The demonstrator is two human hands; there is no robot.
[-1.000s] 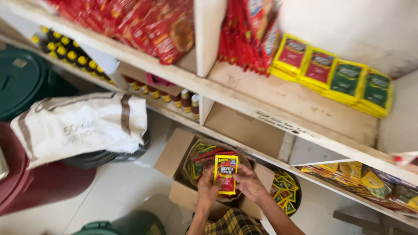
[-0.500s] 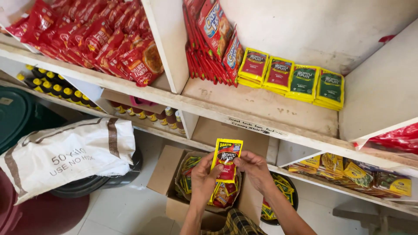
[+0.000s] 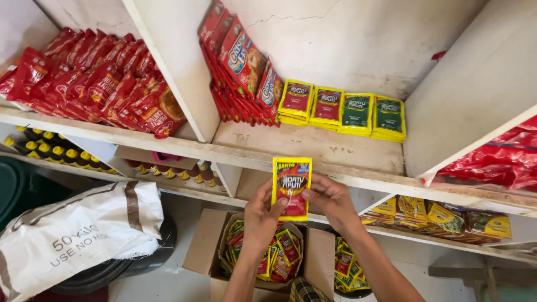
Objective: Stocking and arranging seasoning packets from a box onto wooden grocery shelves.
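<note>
Both hands held up a stack of yellow-and-red sachets (image 3: 291,188) in front of the edge of the middle shelf (image 3: 335,151). The left hand (image 3: 262,215) was closed on the stack's lower left side, thumb across the front and fingers behind. The right hand (image 3: 331,199) gripped the right edge, its fingers curled over the front of the top sachet. The stack stood upright with its printed face toward the camera; how many sachets it held could not be told, since only the front one showed.

On the shelf behind it, four low piles of sachets (image 3: 342,109) lay side by side against the back wall, two with red faces and two with green. To their left, a row of red snack packets (image 3: 238,70) leaned on end against the white divider (image 3: 173,67). Beyond the divider, more red packets (image 3: 95,75) filled the left compartment.

Below the hands, an open cardboard box (image 3: 208,246) sat on the floor with a bag of loose sachets (image 3: 279,251) of the same yellow and red kind inside. Just to its right, a dark round container (image 3: 348,268) held more of them. On the lower shelf stood small bottles with yellow caps (image 3: 56,151), and to the right lay yellow packets (image 3: 442,215). A white sack with brown stripes (image 3: 78,235) rested on dark lidded tubs at the lower left.
</note>
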